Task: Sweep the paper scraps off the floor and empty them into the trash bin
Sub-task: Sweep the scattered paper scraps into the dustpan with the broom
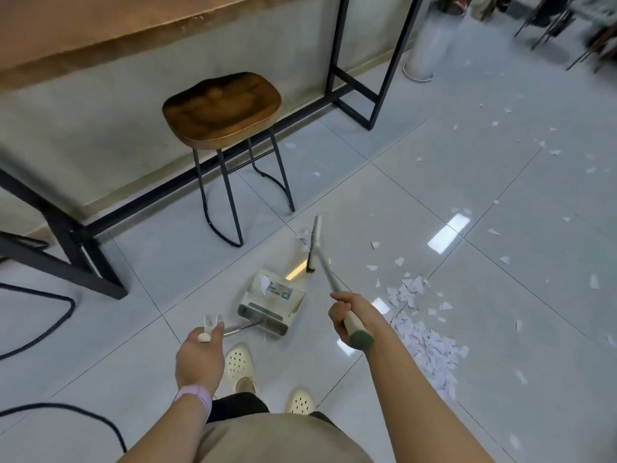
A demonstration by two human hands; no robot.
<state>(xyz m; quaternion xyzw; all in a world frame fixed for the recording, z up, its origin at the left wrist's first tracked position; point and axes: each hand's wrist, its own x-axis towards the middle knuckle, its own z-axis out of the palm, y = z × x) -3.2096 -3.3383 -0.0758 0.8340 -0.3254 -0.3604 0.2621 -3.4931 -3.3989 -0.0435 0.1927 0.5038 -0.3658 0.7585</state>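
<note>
Left hand (pixel 199 354) apparently pinching, right hand (pixel 350 317) fingers curled

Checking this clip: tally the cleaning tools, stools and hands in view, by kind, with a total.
Brooms: 1, the broom, held by the right hand
Dustpans: 1, the dustpan, its handle held by the left hand
Stools: 1, the wooden stool
Hands: 2
Total: 5
</note>
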